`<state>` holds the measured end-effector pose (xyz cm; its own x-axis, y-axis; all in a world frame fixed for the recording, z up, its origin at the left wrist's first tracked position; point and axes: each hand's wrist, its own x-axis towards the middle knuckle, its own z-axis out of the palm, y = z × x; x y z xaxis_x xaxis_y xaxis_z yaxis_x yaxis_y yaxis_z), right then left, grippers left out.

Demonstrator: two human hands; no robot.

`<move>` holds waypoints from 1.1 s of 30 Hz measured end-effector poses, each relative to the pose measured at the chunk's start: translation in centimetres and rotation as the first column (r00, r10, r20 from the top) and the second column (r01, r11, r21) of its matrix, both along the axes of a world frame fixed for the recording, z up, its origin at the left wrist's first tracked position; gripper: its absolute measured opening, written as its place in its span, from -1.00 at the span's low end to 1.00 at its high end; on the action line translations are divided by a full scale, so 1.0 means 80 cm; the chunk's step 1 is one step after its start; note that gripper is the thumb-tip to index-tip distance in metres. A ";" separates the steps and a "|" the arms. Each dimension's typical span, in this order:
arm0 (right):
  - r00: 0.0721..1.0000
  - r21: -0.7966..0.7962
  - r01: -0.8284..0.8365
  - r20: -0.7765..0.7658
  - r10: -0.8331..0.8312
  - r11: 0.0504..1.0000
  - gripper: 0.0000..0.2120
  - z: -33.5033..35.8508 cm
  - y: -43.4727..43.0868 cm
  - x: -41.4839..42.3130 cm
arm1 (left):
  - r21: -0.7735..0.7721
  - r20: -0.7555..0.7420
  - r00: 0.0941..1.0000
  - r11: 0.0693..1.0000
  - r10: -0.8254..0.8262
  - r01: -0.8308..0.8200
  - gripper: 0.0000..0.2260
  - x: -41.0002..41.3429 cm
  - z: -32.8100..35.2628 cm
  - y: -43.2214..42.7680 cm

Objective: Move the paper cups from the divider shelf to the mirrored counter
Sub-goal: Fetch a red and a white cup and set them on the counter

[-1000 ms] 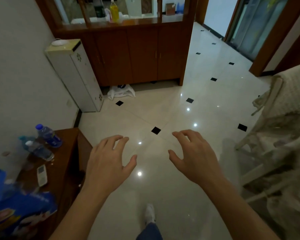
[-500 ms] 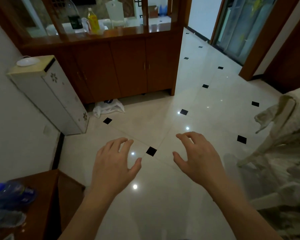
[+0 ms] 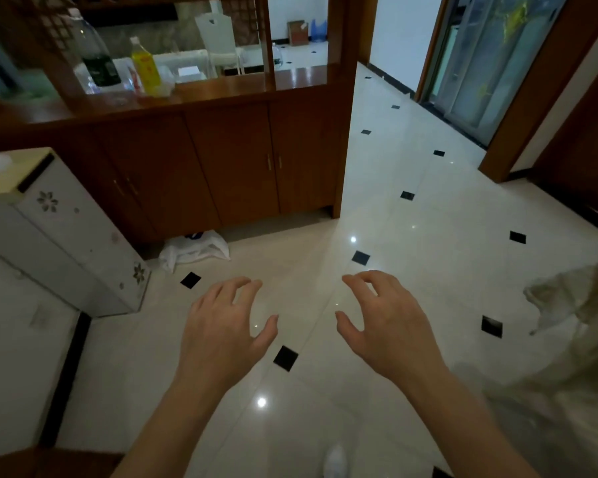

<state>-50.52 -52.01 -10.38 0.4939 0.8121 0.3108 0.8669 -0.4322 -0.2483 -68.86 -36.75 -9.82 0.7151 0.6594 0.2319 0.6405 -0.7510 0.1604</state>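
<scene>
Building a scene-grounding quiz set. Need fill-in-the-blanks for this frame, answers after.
1. The left hand and the right hand each hold ____.
2. The yellow bottle stands on the divider shelf, just ____ of the big clear bottle.
3. The white plastic bag lies on the ____ by the cabinet doors.
4. The small squares set between the pale tiles are ____.
Missing words: nothing; right; floor; black.

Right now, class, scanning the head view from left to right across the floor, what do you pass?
white cabinet → left hand → right hand → cloth-covered chair
</scene>
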 end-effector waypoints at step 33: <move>0.994 0.005 0.001 0.106 -0.002 1.000 -0.53 0.027 0.549 0.531 | 0.040 0.019 1.000 0.999 0.023 -0.024 -0.48 0.532 0.014 0.549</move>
